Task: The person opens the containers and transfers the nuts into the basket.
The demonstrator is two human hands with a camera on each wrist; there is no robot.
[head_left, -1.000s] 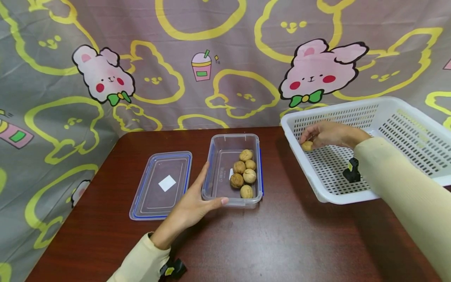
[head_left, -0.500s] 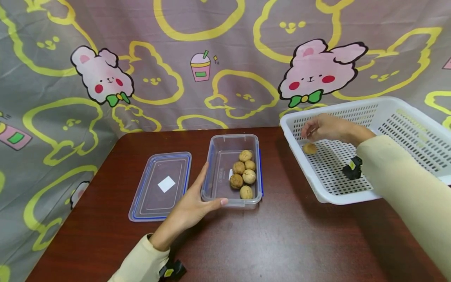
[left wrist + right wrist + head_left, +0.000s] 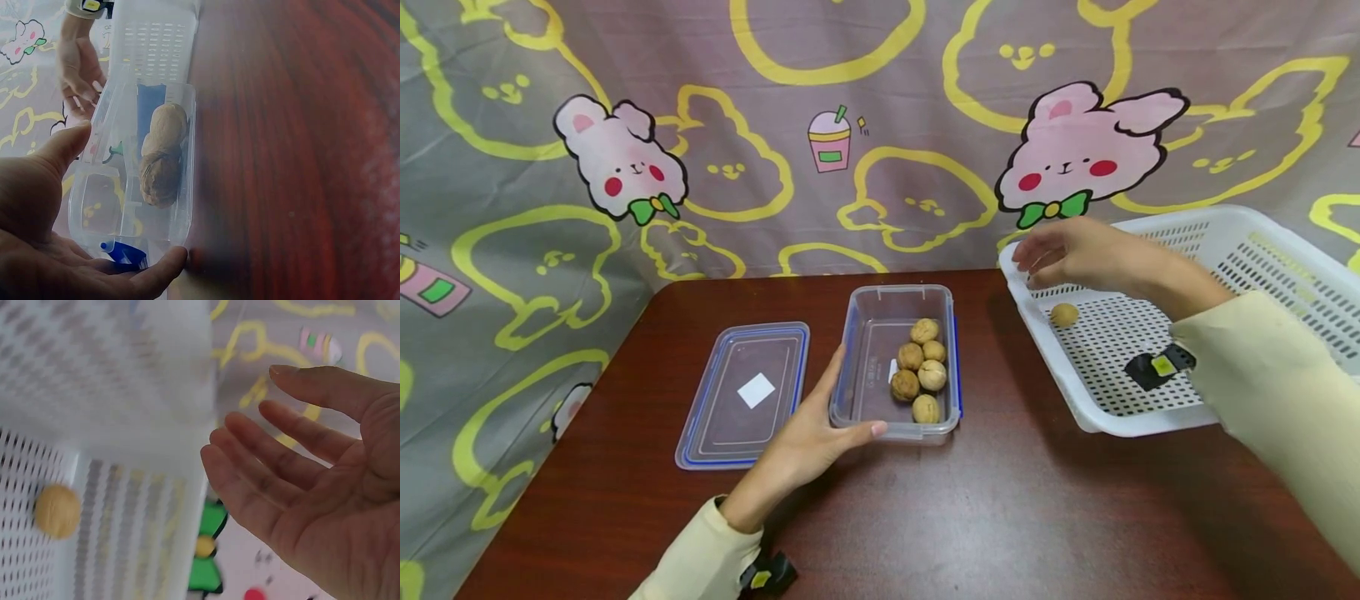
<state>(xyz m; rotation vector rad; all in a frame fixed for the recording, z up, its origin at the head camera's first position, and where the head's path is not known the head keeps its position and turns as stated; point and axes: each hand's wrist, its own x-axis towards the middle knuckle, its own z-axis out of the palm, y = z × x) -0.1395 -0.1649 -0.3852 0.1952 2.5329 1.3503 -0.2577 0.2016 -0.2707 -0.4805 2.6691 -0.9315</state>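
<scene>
My left hand point(image 3: 805, 437) holds a clear plastic food container point(image 3: 867, 333) by its near left corner, thumb over the front rim, fingers along the left side. Several walnuts point(image 3: 932, 375) lie along the right half of the container. In the left wrist view, two of the walnuts point(image 3: 159, 181) show through its clear wall. My right hand point(image 3: 1093, 257) hovers at the back left rim of a white slotted basket point(image 3: 1063, 375), its fingers loosely bent and nothing in them. One walnut point(image 3: 1064, 315) lies on the basket floor, below that hand and apart from it.
Left of the container a clear lid point(image 3: 722, 425) with a blue seal lies flat on the dark red-brown table point(image 3: 985, 517). A patterned curtain point(image 3: 910, 83) hangs close behind the table. The basket's raised walls stand at the right.
My right hand has let go of the walnut, which now lies on the basket floor. The hand has risen toward the back left rim. The left hand and container stay in place.
</scene>
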